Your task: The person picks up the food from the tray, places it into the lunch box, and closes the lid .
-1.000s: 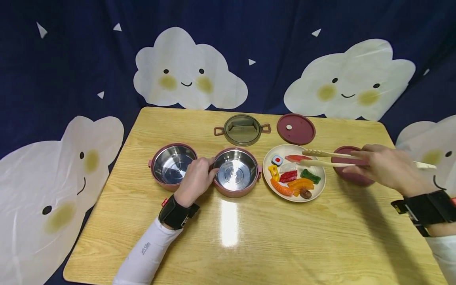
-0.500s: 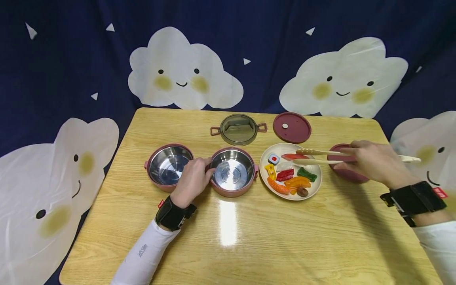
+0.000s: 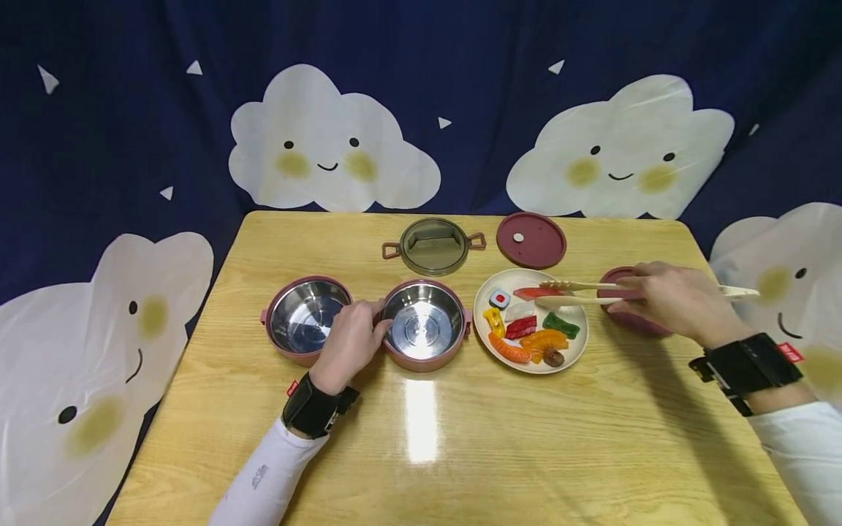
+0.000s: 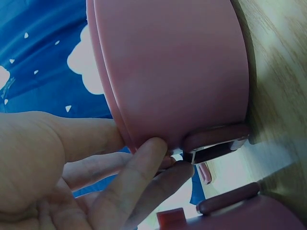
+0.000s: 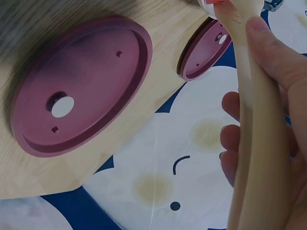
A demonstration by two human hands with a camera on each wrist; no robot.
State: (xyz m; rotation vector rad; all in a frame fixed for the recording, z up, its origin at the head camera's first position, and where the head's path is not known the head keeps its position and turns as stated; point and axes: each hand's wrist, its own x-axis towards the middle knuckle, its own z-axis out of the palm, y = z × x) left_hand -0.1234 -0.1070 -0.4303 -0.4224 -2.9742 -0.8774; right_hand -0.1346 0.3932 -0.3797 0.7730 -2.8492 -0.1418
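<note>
Wooden table (image 3: 460,438), cloud curtain (image 3: 118,131) behind; left hand (image 3: 349,343) pinches bowl (image 3: 424,325), right hand (image 3: 671,301) clamps tongs (image 3: 579,292).

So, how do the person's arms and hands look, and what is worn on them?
Both hands are bare. The left hand and the right hand each come out of a long white sleeve. The left sleeve carries a small dark printed mark. Each wrist wears a wide black strap, the left strap and the right strap, each with a small red tag.
</note>
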